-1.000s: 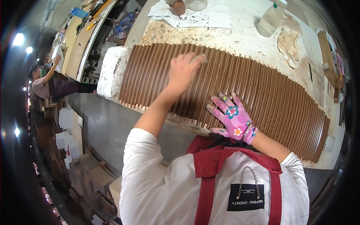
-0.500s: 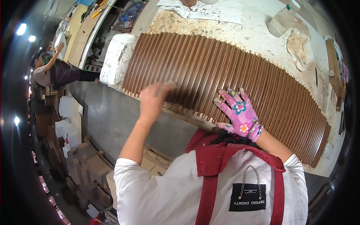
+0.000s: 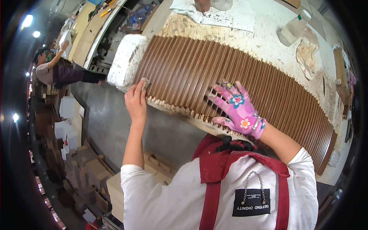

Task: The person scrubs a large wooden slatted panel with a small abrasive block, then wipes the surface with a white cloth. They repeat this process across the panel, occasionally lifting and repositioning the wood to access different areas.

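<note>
A row of brown slats lies across the bench. The left hand pinches a small pad at its near-left corner, beside a foam block. The gloved right hand rests flat, fingers spread, on the near edge.

Bare left hand curled, arm outstretched; gloved right hand spread flat.

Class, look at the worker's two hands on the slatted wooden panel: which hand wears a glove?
The right hand: it wears a pink flowered glove and lies spread flat on the brown slatted panel. The left hand is bare and grips a small pad at the panel's near left edge.
</note>
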Demonstrator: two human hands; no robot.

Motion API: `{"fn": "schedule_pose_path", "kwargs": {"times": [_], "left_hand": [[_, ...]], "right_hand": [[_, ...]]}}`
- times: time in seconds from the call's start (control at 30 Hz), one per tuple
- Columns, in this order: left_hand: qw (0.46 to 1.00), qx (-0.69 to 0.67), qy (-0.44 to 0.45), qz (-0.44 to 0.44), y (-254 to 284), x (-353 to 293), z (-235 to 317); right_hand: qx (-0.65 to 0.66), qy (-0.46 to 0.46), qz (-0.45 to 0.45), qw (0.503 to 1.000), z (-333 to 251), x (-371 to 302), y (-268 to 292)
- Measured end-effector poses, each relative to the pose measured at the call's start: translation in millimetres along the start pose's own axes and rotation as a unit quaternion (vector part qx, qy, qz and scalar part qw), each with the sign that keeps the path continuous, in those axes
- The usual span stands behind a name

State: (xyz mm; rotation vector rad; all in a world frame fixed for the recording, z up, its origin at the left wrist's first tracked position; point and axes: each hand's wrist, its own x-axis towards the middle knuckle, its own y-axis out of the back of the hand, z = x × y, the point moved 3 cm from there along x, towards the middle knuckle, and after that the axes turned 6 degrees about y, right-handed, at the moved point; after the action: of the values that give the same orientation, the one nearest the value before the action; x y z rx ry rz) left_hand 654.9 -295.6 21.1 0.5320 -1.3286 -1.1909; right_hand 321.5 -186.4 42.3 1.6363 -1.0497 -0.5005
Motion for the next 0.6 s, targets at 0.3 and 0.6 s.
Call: {"fn": "schedule_pose_path", "kwargs": {"times": [0.3, 0.6], "left_hand": [[0.999, 0.012, -0.01, -0.028, -29, 46, 12], [0.986, 0.013, -0.154, -0.065, -102, 132, 88]], "right_hand": [[-0.033, -0.008, -0.066, 0.997, 7, 8, -30], [-0.023, -0.017, -0.087, 0.996, 10, 9, -32]]}}
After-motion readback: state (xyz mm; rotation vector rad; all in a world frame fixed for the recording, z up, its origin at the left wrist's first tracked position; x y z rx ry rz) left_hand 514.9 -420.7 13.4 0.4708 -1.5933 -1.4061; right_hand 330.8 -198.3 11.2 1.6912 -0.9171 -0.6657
